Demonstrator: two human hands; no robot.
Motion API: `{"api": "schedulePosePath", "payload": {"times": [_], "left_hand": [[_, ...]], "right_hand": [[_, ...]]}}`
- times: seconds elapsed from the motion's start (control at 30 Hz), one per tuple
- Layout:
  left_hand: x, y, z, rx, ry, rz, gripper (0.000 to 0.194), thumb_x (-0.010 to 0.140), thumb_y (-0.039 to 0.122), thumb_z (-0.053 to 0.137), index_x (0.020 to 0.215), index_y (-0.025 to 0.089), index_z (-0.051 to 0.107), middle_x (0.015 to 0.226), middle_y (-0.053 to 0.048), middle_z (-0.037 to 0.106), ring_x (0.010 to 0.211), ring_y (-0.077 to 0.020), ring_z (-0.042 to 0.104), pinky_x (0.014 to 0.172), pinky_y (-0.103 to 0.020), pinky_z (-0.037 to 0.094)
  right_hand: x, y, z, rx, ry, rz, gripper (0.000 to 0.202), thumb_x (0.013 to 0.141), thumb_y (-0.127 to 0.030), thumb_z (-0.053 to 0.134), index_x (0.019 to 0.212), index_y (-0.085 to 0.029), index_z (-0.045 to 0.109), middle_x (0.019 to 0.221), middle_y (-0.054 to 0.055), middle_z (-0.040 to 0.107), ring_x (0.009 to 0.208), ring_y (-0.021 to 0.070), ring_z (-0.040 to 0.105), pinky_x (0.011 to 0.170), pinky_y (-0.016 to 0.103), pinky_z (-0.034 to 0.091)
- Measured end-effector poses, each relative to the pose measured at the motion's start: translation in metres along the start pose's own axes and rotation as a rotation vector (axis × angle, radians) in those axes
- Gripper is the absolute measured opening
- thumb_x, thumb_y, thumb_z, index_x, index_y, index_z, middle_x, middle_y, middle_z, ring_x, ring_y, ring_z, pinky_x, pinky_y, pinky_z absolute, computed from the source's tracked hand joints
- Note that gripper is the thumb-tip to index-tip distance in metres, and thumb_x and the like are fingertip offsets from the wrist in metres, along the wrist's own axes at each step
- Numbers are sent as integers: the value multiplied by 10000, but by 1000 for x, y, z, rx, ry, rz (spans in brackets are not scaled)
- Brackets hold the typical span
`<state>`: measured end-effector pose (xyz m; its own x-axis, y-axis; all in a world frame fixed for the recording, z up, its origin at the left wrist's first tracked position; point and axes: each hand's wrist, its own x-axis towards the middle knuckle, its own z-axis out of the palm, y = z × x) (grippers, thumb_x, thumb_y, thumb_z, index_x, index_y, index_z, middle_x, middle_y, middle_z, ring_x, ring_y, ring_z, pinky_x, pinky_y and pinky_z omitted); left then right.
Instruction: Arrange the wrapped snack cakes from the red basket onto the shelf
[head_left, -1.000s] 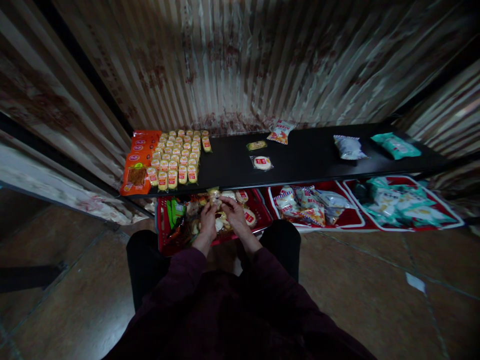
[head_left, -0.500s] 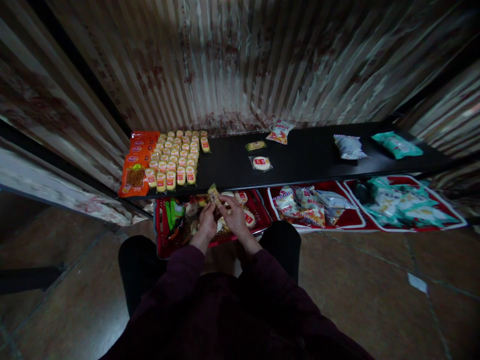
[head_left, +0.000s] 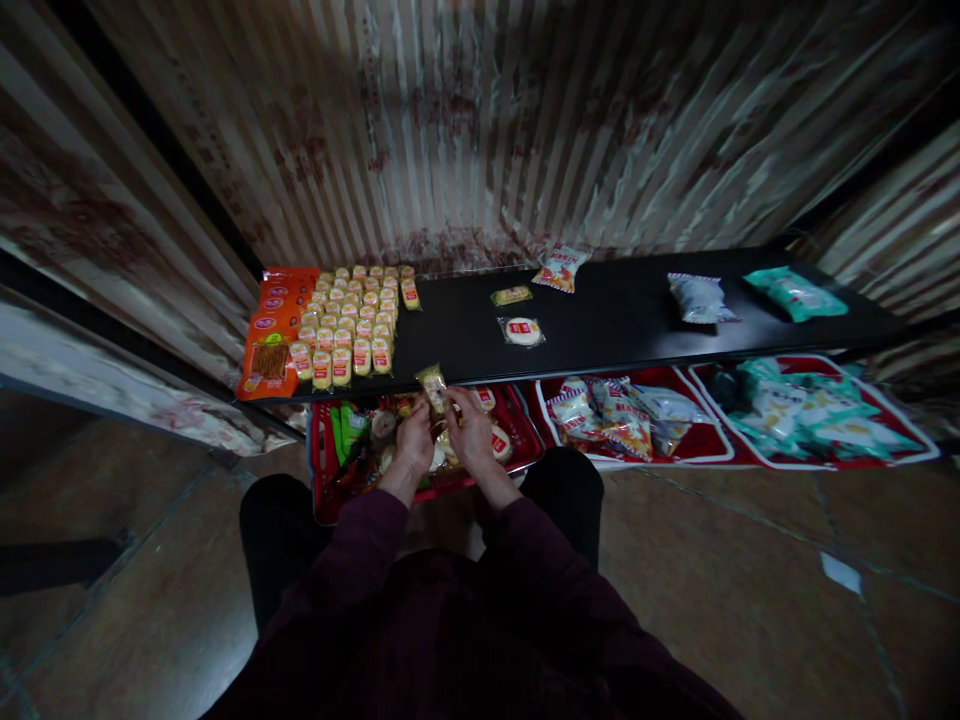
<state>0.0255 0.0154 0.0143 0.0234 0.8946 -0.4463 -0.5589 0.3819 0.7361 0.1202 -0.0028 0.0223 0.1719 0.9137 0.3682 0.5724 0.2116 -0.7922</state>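
Left hand [head_left: 415, 441] and right hand [head_left: 469, 428] both pinching small yellow wrapped snack [head_left: 432, 388] over red basket [head_left: 318, 478] below them; slick wrapper could slip from my fingertips or snag the shelf [head_left: 457, 345] edge just ahead, dropping it among the loose packs.

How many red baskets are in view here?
3: the left basket, under the left hand and right hand; the middle basket, with striped packets; the right basket, with teal packets.

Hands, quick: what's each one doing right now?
Left hand: closed, fingers on the small wrapped snack.
Right hand: closed, fingers on that same snack.
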Motion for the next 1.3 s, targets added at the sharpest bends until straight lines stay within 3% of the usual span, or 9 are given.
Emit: {"api": "schedulePosePath", "payload": {"times": [0.17, 0.3, 0.7, 0.9, 1.07, 1.3], "left_hand": [[-3, 4, -1, -53, -90, -30, 391, 644, 219, 660, 1035, 221, 678, 1038, -28, 690, 872, -146, 615, 776, -258, 433], [-1, 4, -1, -75, -69, -49, 433, 626, 209, 656, 1059, 230, 674, 1067, -24, 686, 911, -159, 621, 804, -267, 439], [-2, 10, 0, -58, -24, -14, 365, 640, 260, 636, 999, 238, 701, 1176, -32, 655, 1101, -207, 573, 871, -290, 436], [-1, 11, -1, -18, -60, 24, 355, 658, 247, 616, 1000, 228, 705, 1188, -39, 650, 1094, -208, 571, 853, -287, 436], [1, 9, -2, 16, -78, 41, 373, 668, 239, 603, 1029, 231, 692, 1208, -41, 637, 1104, -211, 562, 822, -279, 435], [10, 5, -7, 42, -67, 81, 369, 659, 231, 606, 1019, 238, 687, 1197, -45, 635, 1075, -198, 569, 831, -279, 444]], "right_hand": [[4, -1, 2, -29, -9, 13, 317, 893, -242, 405, 1115, -165, 619, 1120, 128, 631, 1058, 238, 568, 952, 397, 451], [5, -2, 3, -26, -13, 4, 329, 895, -310, 441, 1142, -161, 598, 1126, 138, 631, 1041, 249, 572, 937, 407, 455], [7, -4, 9, 31, -8, 103, 398, 832, -371, 539, 1181, -180, 555, 1117, 125, 627, 1003, 254, 580, 905, 412, 457], [8, 0, 13, 72, 8, 167, 378, 853, -370, 500, 1163, -164, 563, 1091, 127, 635, 952, 241, 598, 836, 381, 488], [10, 6, 15, 54, 77, 159, 353, 855, -392, 500, 1101, -167, 616, 1045, 130, 640, 967, 239, 581, 873, 391, 472], [13, 3, 15, 119, 40, 231, 365, 875, -436, 462, 1069, -186, 645, 1011, 107, 684, 872, 225, 622, 780, 346, 490]]}}
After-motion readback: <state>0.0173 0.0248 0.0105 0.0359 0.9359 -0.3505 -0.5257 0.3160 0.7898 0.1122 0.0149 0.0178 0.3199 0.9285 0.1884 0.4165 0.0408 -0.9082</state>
